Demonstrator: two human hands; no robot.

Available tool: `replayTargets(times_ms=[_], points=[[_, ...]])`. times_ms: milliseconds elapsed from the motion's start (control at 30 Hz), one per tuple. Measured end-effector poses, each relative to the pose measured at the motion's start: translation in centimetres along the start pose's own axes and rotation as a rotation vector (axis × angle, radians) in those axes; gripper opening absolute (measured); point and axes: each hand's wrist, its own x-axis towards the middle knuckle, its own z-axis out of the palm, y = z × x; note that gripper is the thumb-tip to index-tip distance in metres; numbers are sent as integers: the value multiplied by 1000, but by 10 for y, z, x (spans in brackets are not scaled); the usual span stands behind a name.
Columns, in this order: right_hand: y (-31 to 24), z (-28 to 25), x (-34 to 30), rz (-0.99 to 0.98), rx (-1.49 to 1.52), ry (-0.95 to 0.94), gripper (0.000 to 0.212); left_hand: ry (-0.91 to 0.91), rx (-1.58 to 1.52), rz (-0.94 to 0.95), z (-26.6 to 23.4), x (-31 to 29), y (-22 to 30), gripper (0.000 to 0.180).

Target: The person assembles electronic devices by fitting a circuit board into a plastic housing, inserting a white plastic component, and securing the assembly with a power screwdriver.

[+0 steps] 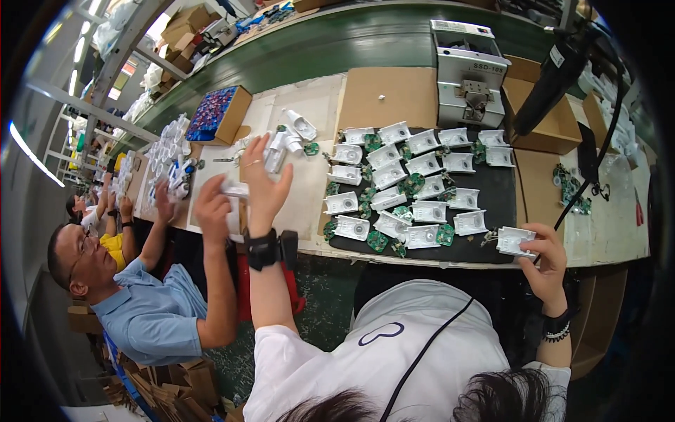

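My left hand (266, 186) is raised over the left part of the bench, fingers stretched and thumb apart, with nothing visible in it. Just beyond its fingers lies a small group of white plastic housings (301, 125). At the bench's front right, my right hand (545, 264) grips a white plastic housing (512, 240) between thumb and fingers; small wires show at its left end. Left of that hand, a black mat (485, 190) carries rows of similar white housings (424, 164), with green circuit boards (413, 184) attached or lying among them.
A grey-white bench machine (470, 77) stands behind the mat, beside an open cardboard box (541, 130). A black cylindrical tool (555, 81) hangs at the right with a cable. A co-worker in a blue shirt (151, 309) works close on my left, near a box of red-blue parts (223, 116).
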Motion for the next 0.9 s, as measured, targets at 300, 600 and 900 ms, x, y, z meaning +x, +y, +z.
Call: replayTargets(times_ms=[300,600,900], points=[[-8,3,0,43,-8,0,22,-103,-273,-54,-32,-30,118,52],[1,8,-5,201,126,-88,18,-222,-347,34,-18,-26,143,49],[30,19,-16,215,-135,-60,23,-154,-121,15,-26,6,105,37]])
